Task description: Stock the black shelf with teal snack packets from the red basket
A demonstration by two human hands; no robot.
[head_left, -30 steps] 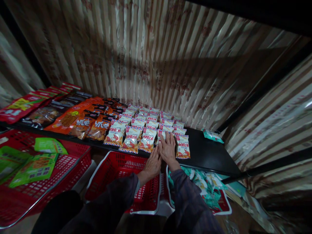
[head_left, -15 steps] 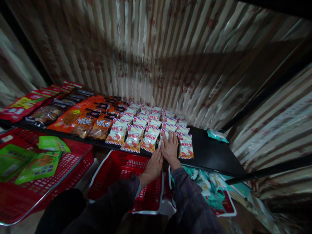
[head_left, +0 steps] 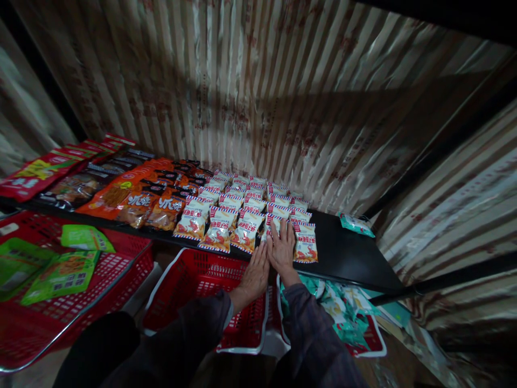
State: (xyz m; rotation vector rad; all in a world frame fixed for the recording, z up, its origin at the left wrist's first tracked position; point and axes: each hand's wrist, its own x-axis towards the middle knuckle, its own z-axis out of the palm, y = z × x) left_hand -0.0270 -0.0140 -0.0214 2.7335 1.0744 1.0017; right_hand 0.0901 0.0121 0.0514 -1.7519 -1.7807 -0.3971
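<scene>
My right hand [head_left: 281,249] lies palm down with its fingers stretched over a white and red snack bag [head_left: 268,226] in the front row, covering much of it. Close beside it, my left hand [head_left: 253,274] reaches up with straight fingers, its tips at the lower left edge of that same bag. A similar snack bag [head_left: 305,243] lies just right of my right hand, and another snack bag [head_left: 245,229] is to the left of the covered one. Several more such bags stand in rows behind, on the black shelf [head_left: 343,253].
Orange snack packs [head_left: 165,210] and red packs [head_left: 32,175] fill the shelf's left part. One teal packet [head_left: 356,224] lies at its right end. Below are a red basket [head_left: 194,269], another with teal packets [head_left: 343,312], and a left basket [head_left: 117,275] holding green packs [head_left: 64,275].
The view has shifted slightly, so the scene sits a little further left. Both hands stay at the same bag, with hardly any movement of the fingers.
</scene>
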